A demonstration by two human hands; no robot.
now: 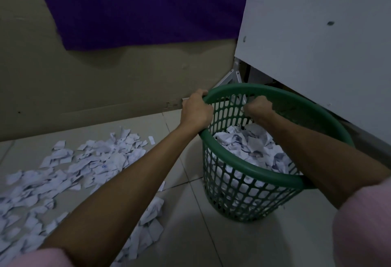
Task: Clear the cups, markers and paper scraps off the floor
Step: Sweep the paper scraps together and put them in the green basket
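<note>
green basket (pixel 249 173), left hand (pixel 195 111) gripping rim, paper scraps (pixel 63 173) beside

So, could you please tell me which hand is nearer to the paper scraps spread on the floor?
Left. The left hand grips the green basket rim on the side facing the floor scraps; the right hand is over the basket's opening, farther from them.

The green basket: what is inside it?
The green basket holds crumpled paper scraps, with the right hand reaching in above them. Whatever lies beneath the paper is covered.
</note>
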